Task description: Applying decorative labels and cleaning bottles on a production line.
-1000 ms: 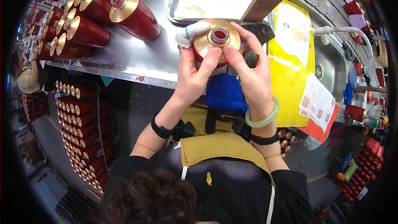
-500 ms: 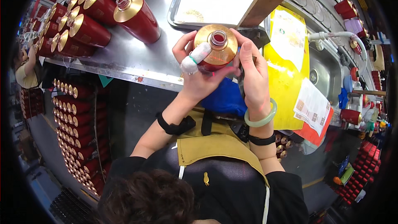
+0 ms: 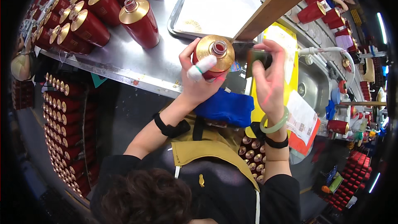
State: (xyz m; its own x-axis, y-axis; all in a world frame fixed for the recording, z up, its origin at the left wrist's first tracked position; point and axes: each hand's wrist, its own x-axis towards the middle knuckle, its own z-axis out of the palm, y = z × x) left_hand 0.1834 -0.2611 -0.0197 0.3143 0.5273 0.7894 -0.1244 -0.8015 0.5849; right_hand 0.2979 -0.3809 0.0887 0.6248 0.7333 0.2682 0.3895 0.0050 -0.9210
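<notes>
1 red bottle [image 3: 213,56] with a gold shoulder sits clasped in the left hand [image 3: 199,81], just off the steel table's [image 3: 124,54] near edge. The right hand [image 3: 267,79] pinches a small dark object [image 3: 259,58] beside the bottle. With its mouth open and nothing beneath it, a slip would likely drop or spill the bottle.

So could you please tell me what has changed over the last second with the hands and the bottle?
The right hand let go of the red bottle with the gold shoulder and moved off to its right side, now pinching a small dark object. The left hand kept its grip on the bottle. The bottles on the steel table stayed put.
</notes>
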